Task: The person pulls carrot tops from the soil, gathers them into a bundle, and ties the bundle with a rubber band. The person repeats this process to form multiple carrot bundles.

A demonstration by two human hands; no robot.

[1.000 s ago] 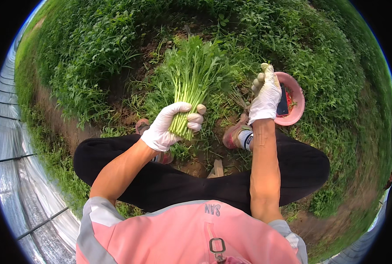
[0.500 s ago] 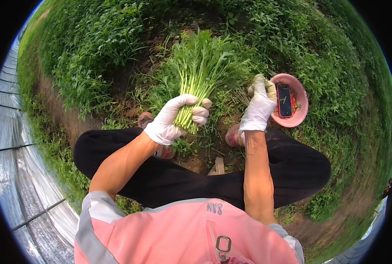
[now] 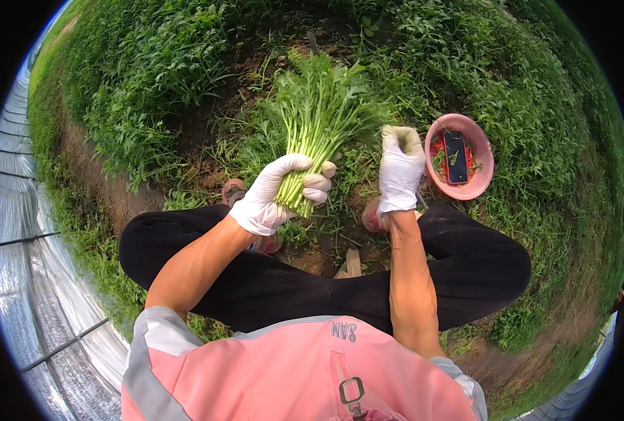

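Observation:
My left hand (image 3: pixel 278 191), in a white glove, grips a bunch of leafy greens (image 3: pixel 315 119) by its pale green stems. The leaves fan out away from me, and the cut stem ends show below my fingers. To the right, my gloved right hand (image 3: pixel 401 165) is closed with its fingers curled in, apart from the stems but close to the leaf tips. Whatever it may hold is hidden. Beside it stands a pink bowl (image 3: pixel 482 177) with a dark phone (image 3: pixel 456 156) and small red bits inside; scraps of green lie on the phone.
Dense leafy plants (image 3: pixel 151 91) grow ahead and on both sides. Bare soil (image 3: pixel 235 95) with loose cut leaves lies between them. My black-trousered knees (image 3: pixel 165 242) spread left and right. Plastic sheeting (image 3: pixel 38 295) with dark bars runs along the left.
My right hand has moved slightly left, toward the bunch, and its fingers now curl in more. The bunch stays in my left hand, nearly still. More of the bowl shows.

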